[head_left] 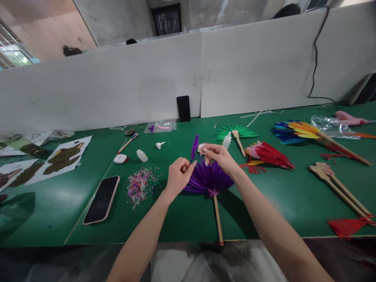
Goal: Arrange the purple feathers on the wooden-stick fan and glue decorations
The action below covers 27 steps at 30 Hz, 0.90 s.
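My left hand (178,175) pinches the stem of a single purple feather (194,146) that points upward. My right hand (216,155) is closed around a small white glue bottle (201,147), its tip close to the feather. Both hands hover over a purple feather fan (209,179) lying flat on the green table (182,219); its wooden stick handle (218,221) points toward me.
A phone (102,199) and a heap of confetti bits (141,184) lie left. Green (235,132), red (268,154) and multicoloured (299,131) feather fans lie right, with wooden sticks (337,186). Small white bottles (142,155) and paper cutouts (61,158) sit far left. A white partition (117,86) backs the table.
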Motion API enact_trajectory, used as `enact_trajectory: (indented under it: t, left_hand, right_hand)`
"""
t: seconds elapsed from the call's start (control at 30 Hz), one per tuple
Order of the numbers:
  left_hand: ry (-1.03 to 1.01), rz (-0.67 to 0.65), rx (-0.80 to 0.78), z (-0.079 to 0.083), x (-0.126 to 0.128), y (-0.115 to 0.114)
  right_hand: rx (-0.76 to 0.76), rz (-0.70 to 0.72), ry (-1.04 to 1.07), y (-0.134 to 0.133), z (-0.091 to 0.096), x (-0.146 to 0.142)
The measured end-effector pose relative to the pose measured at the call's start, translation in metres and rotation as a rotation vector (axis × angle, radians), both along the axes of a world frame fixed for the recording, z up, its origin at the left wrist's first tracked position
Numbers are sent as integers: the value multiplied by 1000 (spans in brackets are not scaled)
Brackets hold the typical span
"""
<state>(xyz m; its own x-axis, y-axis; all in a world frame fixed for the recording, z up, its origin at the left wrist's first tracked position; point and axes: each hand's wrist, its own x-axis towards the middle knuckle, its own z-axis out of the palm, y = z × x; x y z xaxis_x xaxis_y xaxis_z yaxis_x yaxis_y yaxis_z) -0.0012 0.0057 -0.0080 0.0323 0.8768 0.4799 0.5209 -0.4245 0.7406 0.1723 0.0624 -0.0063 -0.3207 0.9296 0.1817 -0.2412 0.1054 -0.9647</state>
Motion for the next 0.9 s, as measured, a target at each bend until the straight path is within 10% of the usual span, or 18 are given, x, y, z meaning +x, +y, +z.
enact_trajectory:
  t: [0.9]
  left_hand:
    - [64,-138,-43,-4,1,-1]
  right_hand:
    - [153,-30,-150,-6,6,-6]
